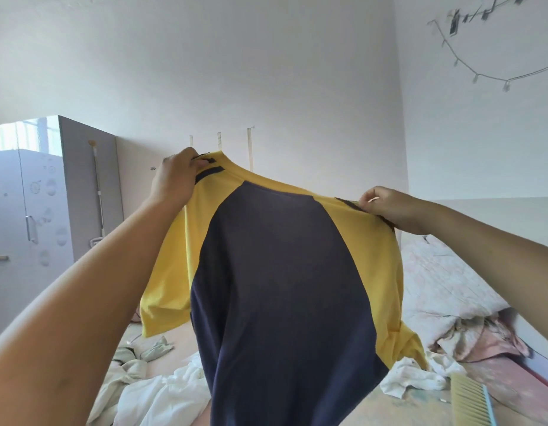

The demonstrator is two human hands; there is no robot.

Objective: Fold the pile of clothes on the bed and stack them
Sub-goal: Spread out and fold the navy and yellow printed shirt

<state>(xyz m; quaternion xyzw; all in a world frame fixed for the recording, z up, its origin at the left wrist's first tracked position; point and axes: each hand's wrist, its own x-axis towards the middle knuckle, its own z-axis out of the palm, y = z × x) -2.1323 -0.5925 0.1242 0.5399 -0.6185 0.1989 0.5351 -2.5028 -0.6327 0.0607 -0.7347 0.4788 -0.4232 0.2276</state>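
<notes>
Shirt: navy-and-yellow raglan cotton T-shirt (275, 272) hangs in the air above the bed (445, 281).
Left hand (174, 179): fingers pinch one shoulder seam.
Right hand (389, 209): fingertips pinch the other shoulder.
Risk: light pinches may slip, dropping it onto the crumpled white clothes (162, 392).

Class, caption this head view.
Both hands, left and right, hold a yellow-and-navy shirt up by its shoulders.

White walls (266, 72) – string lights (481, 75) upper right; grey wardrobe (36, 195) at left, daylight above it.
</notes>
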